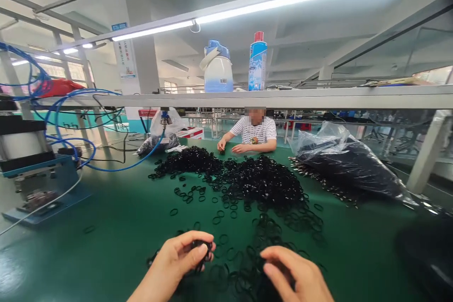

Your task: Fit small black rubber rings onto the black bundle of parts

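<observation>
My left hand [182,257] is closed on a small bunch of black rings [203,255], pinned between thumb and curled fingers. The rings look like thin bands; their material cannot be told. My right hand [293,271] hovers at the loose rings spread on the green tabletop, its thumb and forefinger slightly apart. Behind its fingertips lie dark rings [244,278], partly blurred, and no ring is clearly held. Farther off, a large heap of black rings [265,181] covers the middle of the table, joined to a second heap [193,163] on its left.
A pneumatic press [35,165] with blue hoses stands left. On the right lies a clear bag [347,160] of dark pieces. A shelf [177,100] crosses above, bearing a jug [218,68] and a spray can [258,63]. A person [253,134] handles small pieces opposite.
</observation>
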`<state>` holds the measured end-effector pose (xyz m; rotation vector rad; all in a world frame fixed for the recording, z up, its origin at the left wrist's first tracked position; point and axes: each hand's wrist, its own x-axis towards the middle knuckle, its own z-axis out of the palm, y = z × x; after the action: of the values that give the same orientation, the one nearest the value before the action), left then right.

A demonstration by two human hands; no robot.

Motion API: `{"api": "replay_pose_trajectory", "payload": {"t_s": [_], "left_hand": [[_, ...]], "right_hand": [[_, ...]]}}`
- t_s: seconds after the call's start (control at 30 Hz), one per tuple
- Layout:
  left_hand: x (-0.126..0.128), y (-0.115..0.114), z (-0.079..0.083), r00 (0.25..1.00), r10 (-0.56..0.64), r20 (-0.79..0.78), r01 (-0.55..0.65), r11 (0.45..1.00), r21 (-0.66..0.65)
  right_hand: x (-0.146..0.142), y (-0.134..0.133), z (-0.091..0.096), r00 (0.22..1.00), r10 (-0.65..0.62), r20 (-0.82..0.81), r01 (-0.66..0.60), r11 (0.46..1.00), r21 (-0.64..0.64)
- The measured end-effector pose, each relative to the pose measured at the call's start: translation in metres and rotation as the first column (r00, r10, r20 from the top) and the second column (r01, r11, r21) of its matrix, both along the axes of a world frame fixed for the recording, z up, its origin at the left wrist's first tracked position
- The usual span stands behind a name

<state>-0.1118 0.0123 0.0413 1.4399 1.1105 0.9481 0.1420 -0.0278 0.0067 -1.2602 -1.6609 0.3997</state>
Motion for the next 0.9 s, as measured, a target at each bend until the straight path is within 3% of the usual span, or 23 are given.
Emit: {"api": "replay_pose_trajectory", "payload": {"t_s": [0.07, 0.17, 0.27, 0.37, 0.47, 0.63, 0.8, 0.9], "left_hand": [[0.028, -0.002, -0.011, 0.978, -0.122, 0.171, 0.13, 0.991, -0.041], [0.064, -0.004, -0.029, 0.907, -0.294, 0.303, 0.325, 0.944, -0.059], [0.089, -0.005, -0.039, 0.87, -0.369, 0.326, 0.415, 0.906, -0.082], [0.104, -0.005, -0.037, 0.923, -0.331, 0.195, 0.355, 0.929, -0.105], [0.114, -0.002, -0.034, 0.975, -0.221, 0.017, 0.222, 0.972, -0.08], [0.113, 0.007, -0.039, 0.994, -0.013, 0.108, 0.021, 0.997, -0.076], [0.109, 0.003, -0.041, 0.986, -0.093, 0.138, 0.119, 0.974, -0.195], [0.112, -0.006, -0.038, 0.968, -0.206, 0.141, 0.227, 0.962, -0.154]], "right_hand": [[-0.015, 0.002, 0.002, 0.991, 0.086, -0.098, -0.098, 0.987, -0.127], [-0.02, 0.007, 0.0, 0.949, 0.149, -0.28, -0.234, 0.924, -0.303], [-0.006, 0.006, -0.009, 0.939, 0.07, -0.338, -0.197, 0.912, -0.36], [0.011, 0.003, -0.018, 0.925, -0.025, -0.38, -0.117, 0.931, -0.345], [0.022, 0.003, -0.023, 0.866, -0.015, -0.499, -0.169, 0.932, -0.321], [0.036, 0.005, -0.021, 0.798, -0.04, -0.601, -0.197, 0.925, -0.323], [0.034, 0.003, -0.02, 0.776, -0.003, -0.631, -0.265, 0.906, -0.33], [0.025, 0.001, -0.024, 0.796, -0.002, -0.605, -0.233, 0.922, -0.309]]}}
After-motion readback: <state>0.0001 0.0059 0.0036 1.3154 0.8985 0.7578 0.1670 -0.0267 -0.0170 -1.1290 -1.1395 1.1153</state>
